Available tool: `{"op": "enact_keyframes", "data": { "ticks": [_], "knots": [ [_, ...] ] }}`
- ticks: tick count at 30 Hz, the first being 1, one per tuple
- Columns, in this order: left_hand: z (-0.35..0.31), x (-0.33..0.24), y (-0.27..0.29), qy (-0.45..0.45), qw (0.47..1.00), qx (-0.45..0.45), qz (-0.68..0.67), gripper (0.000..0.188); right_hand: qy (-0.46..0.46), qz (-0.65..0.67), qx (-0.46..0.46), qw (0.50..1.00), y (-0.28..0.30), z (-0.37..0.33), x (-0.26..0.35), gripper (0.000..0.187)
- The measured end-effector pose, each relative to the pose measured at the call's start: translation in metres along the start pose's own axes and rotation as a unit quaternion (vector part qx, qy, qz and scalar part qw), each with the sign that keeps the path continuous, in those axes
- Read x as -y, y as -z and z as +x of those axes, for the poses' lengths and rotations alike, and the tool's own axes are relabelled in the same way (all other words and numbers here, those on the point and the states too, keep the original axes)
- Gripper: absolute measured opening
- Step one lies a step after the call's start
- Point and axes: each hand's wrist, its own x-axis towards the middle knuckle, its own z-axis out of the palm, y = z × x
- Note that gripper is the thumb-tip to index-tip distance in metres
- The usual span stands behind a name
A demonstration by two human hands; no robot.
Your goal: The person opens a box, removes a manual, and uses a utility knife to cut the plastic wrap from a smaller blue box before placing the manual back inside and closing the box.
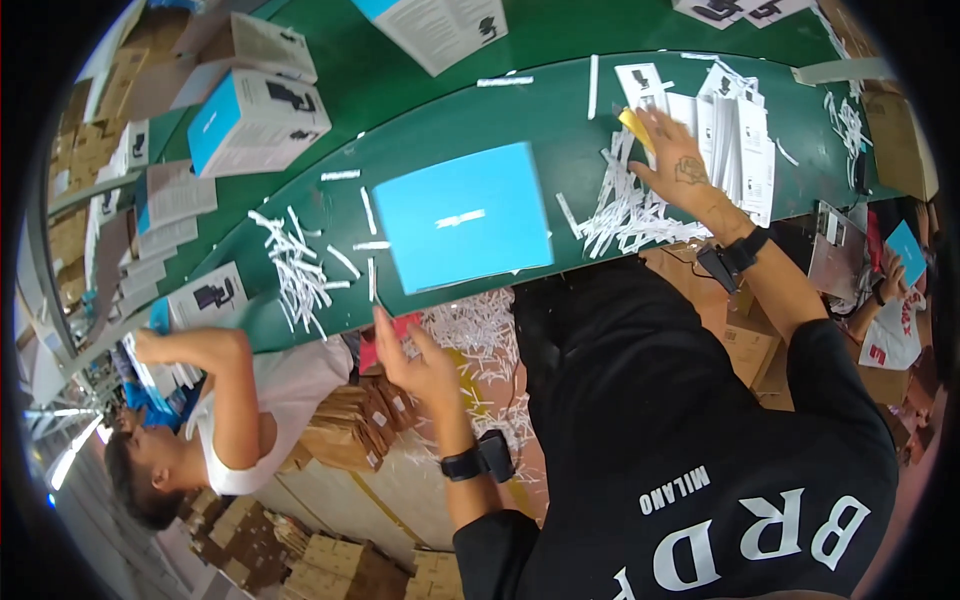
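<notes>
My left hand (418, 368) is open just off the table's near edge, its fingers stretched and empty. In front of it, a blue-topped box (465, 220) with a small white mark lies on the green table (420, 120). My right hand (680, 165) is at the left side of a stack of white printed cards or folded cartons (738, 150). Along its index finger runs a narrow yellow piece (633, 128), which the fingers seem to hold; its kind is hard to make out. White paper strips (625, 215) are heaped below that hand.
More white strips (295, 270) lie left of the box. Beyond the table's curved edge stand blue-and-white boxes (260, 120). A co-worker in a white top (270, 400) works at the left; another person's hand (893, 280) shows far right. Brown cartons (340, 570) and paper scraps cover the floor.
</notes>
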Motion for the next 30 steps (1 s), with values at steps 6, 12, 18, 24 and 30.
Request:
{"op": "enact_keyframes", "data": {
  "ticks": [6, 12, 18, 24, 30],
  "knots": [
    [-0.010, -0.084, -0.033, 0.250, 0.919, -0.042, -0.303, 0.021, 0.093, 0.329, 0.188, 0.921, 0.004, -0.040, 0.090, 0.014],
    [0.016, -0.115, 0.003, 0.236, 0.842, -0.113, -0.471, 0.016, 0.268, 0.325, 0.384, 0.822, 0.015, -0.027, 0.148, 0.003],
    [0.028, -0.137, 0.017, 0.223, 0.798, -0.073, -0.556, 0.009, 0.225, 0.359, 0.280, 0.862, 0.049, -0.031, 0.150, 0.004],
    [0.021, -0.133, 0.004, 0.165, 0.852, -0.010, -0.496, 0.008, 0.287, 0.321, 0.039, 0.902, 0.144, 0.072, 0.151, 0.006],
    [0.046, -0.140, -0.011, 0.086, 0.871, 0.086, -0.476, 0.006, 0.283, 0.120, -0.281, 0.909, 0.277, 0.126, 0.166, 0.012]
  ]
}}
